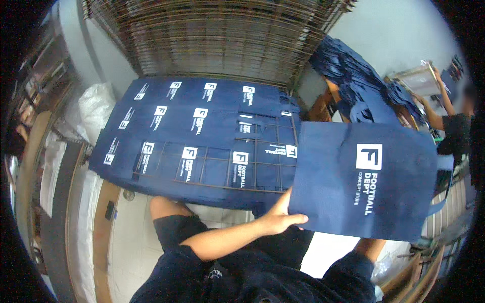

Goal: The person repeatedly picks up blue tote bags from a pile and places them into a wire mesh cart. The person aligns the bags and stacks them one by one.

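Note:
A navy fabric tote bag (328, 177) with a white print is held up on the right, its strap handle hanging off the far right edge. My left hand (283, 216) grips its left edge near the lower corner, thumb on the front face. My right forearm (371, 248) goes up behind the bag, which hides my right hand. Left of the bag, rows of similar printed navy bags (172, 132) lie flat, some overlapping. Thin wire bars of a rack tray (255, 174) show across the right part of these rows.
Raised wire rack trays (212, 40) stand tilted at the back. A heap of navy bags (353, 76) lies at the back right. A co-worker's arm (434, 113) is near a pale framed panel (418, 81). A white plastic sack (96, 108) and long boards (65, 202) are on the left.

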Demonstrator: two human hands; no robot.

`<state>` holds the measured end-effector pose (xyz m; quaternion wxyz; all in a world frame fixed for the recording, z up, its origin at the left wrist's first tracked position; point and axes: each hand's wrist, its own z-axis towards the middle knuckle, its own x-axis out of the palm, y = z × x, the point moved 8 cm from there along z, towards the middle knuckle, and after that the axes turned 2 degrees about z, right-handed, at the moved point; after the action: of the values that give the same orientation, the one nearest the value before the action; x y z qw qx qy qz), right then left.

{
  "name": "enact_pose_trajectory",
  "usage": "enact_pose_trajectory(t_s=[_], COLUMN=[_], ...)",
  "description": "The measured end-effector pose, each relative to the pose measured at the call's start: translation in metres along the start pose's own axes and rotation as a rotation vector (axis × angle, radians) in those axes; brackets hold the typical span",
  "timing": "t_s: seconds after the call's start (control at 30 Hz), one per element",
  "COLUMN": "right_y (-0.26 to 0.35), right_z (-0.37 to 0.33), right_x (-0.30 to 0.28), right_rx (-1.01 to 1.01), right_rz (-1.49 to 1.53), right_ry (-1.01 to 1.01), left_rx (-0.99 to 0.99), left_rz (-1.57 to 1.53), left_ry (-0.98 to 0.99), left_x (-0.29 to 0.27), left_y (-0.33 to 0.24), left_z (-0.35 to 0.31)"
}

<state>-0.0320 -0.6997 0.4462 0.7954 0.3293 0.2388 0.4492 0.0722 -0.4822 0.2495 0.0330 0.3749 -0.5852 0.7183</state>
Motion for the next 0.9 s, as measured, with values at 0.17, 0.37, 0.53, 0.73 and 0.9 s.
enact_pose_trajectory(t_s=[0.17, 0.37, 0.53, 0.73, 0.9], right_y=[-0.106, -0.148, -0.194, -0.211, -0.299], right_z=[-0.149, -0.203, -0.169, -0.07, -0.024], right_x=[0.011, 0.058, 0.043, 0.092, 0.13], right_rx=[0.562, 0.885, 0.823, 0.693, 0.624], right_rz=[0.699, 1.286, 0.579, 0.394, 0.374], right_ry=[-0.003, -0.44, -0.268, -0.268, -0.375], left_rx=[0.23, -0.045, 0.052, 0.421, 0.41], left_rz=[0.288, 0.324, 0.495, 0.658, 0.808], left_ry=[-0.061, 0.043, 0.115, -0.285, -0.796], left_x=[-0.049, -0.063, -0.057, -0.136, -0.259], left_y=[-0.064, -0.057, -0.098, -0.152, -0.144], left_z=[-0.023, -0.019, -0.01, -0.027, -0.019])
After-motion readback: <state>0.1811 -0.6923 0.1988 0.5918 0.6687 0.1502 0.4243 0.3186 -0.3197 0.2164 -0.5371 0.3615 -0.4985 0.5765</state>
